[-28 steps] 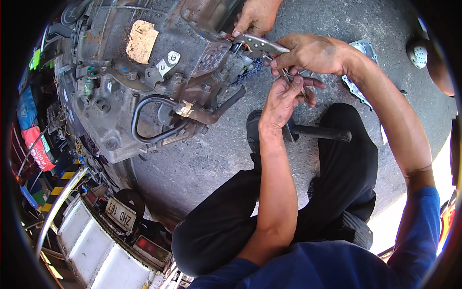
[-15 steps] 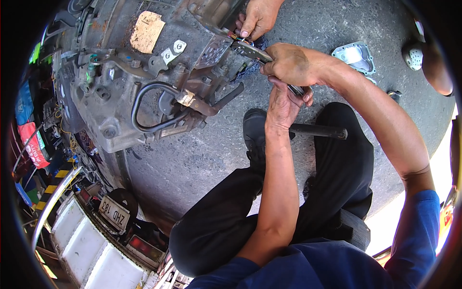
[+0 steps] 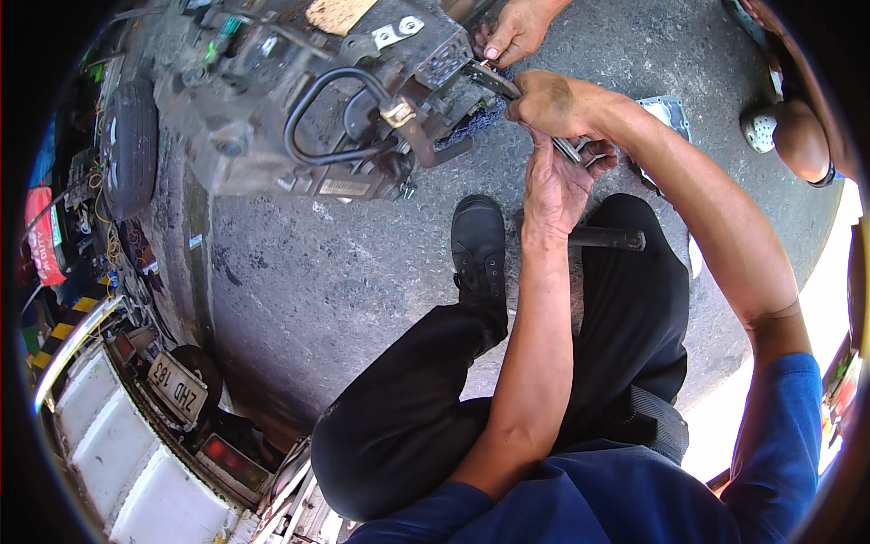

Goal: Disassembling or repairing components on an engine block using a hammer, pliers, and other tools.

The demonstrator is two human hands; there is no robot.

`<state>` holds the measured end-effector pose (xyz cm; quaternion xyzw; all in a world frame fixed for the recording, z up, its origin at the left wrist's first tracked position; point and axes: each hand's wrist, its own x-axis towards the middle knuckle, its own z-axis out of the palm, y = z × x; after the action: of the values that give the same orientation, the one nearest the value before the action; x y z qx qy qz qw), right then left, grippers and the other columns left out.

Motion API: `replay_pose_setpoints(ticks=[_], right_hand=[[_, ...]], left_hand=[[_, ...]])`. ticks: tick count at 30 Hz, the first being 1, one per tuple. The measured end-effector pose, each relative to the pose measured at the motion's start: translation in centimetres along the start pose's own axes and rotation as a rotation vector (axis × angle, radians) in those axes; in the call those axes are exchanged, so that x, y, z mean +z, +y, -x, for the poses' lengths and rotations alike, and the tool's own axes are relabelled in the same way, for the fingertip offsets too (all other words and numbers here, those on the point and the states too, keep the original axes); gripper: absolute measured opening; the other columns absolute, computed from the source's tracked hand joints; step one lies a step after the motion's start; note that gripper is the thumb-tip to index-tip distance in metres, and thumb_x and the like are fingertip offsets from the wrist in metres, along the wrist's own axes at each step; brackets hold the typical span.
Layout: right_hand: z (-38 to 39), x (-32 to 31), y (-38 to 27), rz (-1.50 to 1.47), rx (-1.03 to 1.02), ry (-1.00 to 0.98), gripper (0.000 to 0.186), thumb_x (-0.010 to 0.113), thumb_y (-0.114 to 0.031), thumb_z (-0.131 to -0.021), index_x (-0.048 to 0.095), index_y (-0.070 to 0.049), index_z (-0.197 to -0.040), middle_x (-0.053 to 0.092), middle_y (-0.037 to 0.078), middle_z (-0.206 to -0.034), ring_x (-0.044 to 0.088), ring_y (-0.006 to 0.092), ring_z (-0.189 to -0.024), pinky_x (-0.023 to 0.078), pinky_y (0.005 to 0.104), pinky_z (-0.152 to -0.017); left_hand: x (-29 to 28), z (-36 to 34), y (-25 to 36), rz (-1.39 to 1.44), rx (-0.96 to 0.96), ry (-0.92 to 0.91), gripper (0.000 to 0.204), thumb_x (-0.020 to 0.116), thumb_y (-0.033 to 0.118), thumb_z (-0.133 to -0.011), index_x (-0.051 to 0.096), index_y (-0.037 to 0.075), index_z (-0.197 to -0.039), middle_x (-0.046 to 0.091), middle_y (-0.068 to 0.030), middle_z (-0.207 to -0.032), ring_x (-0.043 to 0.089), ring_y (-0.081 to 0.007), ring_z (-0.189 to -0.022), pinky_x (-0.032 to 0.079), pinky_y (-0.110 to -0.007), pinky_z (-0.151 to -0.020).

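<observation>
Pliers of grey metal (image 3: 507,86), at twelve o'clock, reach the grimy gearbox casing (image 3: 299,100); right hand (image 3: 553,102) clamps them, hiding the handles. Left hand (image 3: 557,186) cups beneath, fingers curled, contents unclear.

- Tan paper label (image 3: 340,13): ragged-edged, on the top face of the grey gearbox housing (image 3: 272,109), at the picture's upper edge.
- Small rectangular plate label (image 3: 344,188): pale, on the housing's lower edge.
- White number plate (image 3: 174,388): rectangular, dark characters, tilted, on the vehicle at lower left.
- Red package (image 3: 41,240): at the far left edge, partly hidden.
</observation>
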<state>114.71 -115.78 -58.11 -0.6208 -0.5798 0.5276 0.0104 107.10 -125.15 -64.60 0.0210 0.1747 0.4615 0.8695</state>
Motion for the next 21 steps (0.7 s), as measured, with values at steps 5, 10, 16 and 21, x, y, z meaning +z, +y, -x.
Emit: replay_pose_setpoints(ticks=[5, 10, 16, 21], right_hand=[[0.6, 0.1, -1.0, -0.047, 0.037, 0.003, 0.027, 0.055, -0.021, -0.082, 0.055, 0.005, -0.076, 0.053, 0.010, -0.066, 0.050, 0.0188, -0.059, 0.041, 0.0375, -0.053], [0.8, 0.6, -1.6, 0.072, -0.001, -0.014, 0.029, 0.054, -0.022, -0.083, 0.056, 0.006, -0.077, 0.055, 0.011, -0.067, 0.052, 0.0195, -0.060, 0.042, 0.0379, -0.051], [0.8, 1.6, -1.5, 0.039, 0.063, -0.021, 0.031, 0.051, -0.021, -0.083, 0.061, 0.007, -0.076, 0.059, 0.014, -0.067, 0.057, 0.0211, -0.059, 0.045, 0.0367, -0.052], [0.6, 2.4, -0.9, -0.086, 0.165, 0.013, 0.029, 0.047, -0.020, -0.082, 0.062, 0.003, -0.073, 0.061, 0.012, -0.068, 0.055, 0.0209, -0.059, 0.040, 0.0395, -0.046]], left_hand=[[1.1, 0.5, -0.1, 0.057, 0.061, 0.013, 0.055, 0.045, 0.055, -0.091, 0.049, 0.007, -0.117, 0.059, -0.0094, -0.106, 0.059, -0.0250, -0.097, 0.049, -0.041, -0.086], [2.4, 1.1, -0.1, 0.095, 0.135, 0.149, 0.056, 0.045, 0.057, -0.090, 0.047, 0.009, -0.121, 0.053, -0.0093, -0.116, 0.051, -0.0242, -0.113, 0.043, -0.046, -0.093], [3.3, 0.9, 2.2, 0.062, 0.202, 0.407, 0.063, 0.050, 0.062, -0.085, 0.046, 0.010, -0.120, 0.054, -0.0078, -0.110, 0.054, -0.0225, -0.105, 0.044, -0.048, -0.089], [2.2, -1.1, 5.8, -0.196, 0.057, 0.549, 0.035, 0.060, 0.044, -0.083, 0.058, 0.012, -0.097, 0.055, -0.0013, -0.071, 0.056, -0.0143, -0.060, 0.050, -0.036, -0.056]])
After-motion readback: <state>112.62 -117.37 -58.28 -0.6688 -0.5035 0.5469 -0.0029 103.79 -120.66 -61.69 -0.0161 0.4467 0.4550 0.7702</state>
